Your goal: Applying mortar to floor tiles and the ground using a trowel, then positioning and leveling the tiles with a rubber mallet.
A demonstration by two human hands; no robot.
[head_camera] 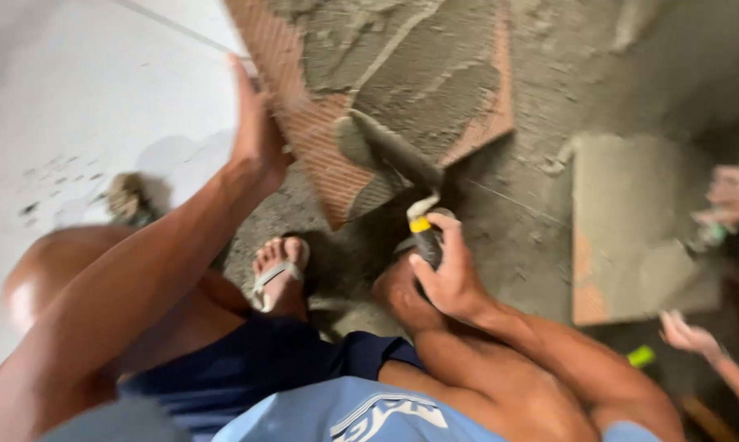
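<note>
The right hand (449, 274) has its fingers (455, 237) wrapped around the dark handle of a trowel (394, 155), whose yellow-banded neck shows just above them. From that grip the blade's long axis runs up and to the left, onto the mortar-smeared back of a reddish tile (320, 123). The left hand (255, 123) props the tile's near edge, fingers flat and together, so it is the nearer hand to the tile. The tile seems tilted up off the mortar bed (541, 82), though blur makes that uncertain. A sandalled foot (279, 274) lies below; another person's hands (734, 196) work a second tile (631, 221) to the right.
</note>
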